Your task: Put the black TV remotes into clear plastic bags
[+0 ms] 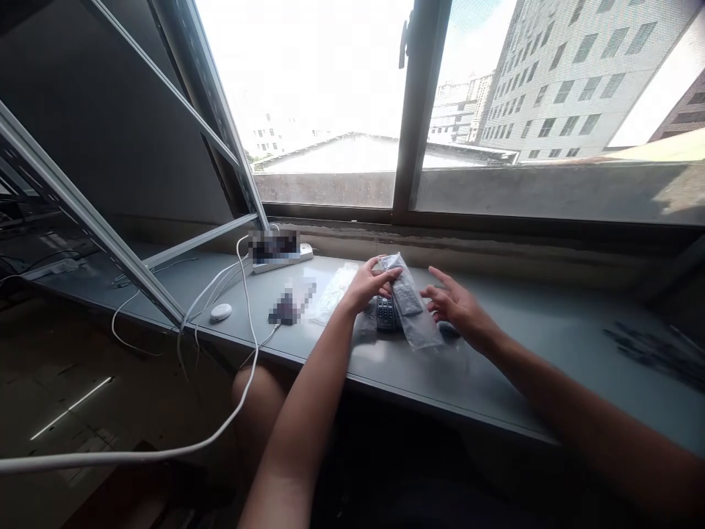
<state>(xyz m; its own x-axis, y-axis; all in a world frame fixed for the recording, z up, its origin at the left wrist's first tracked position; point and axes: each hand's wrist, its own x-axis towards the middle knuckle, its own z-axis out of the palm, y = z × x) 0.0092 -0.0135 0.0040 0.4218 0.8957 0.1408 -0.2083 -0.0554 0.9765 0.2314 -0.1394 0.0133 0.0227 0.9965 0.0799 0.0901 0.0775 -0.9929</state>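
Note:
My left hand (370,285) pinches the upper part of a clear plastic bag (421,329), with a grey, flat, long item inside it that I cannot name. Under and beside the bag lies a black remote control (386,314) with rows of buttons, partly covered. Just right of the bag, my right hand (454,307) has its fingers apart and holds nothing. Below its fingers a small dark rounded object (449,330) rests on the table. Left of my left hand lies a pile of clear plastic bags (335,294).
White cables (250,316) hang over the table edge at left, near a white round puck (221,312) and a power strip (280,261). A metal frame (214,110) stands at left. Several dark thin items (655,353) lie at far right. A window (330,110) is behind.

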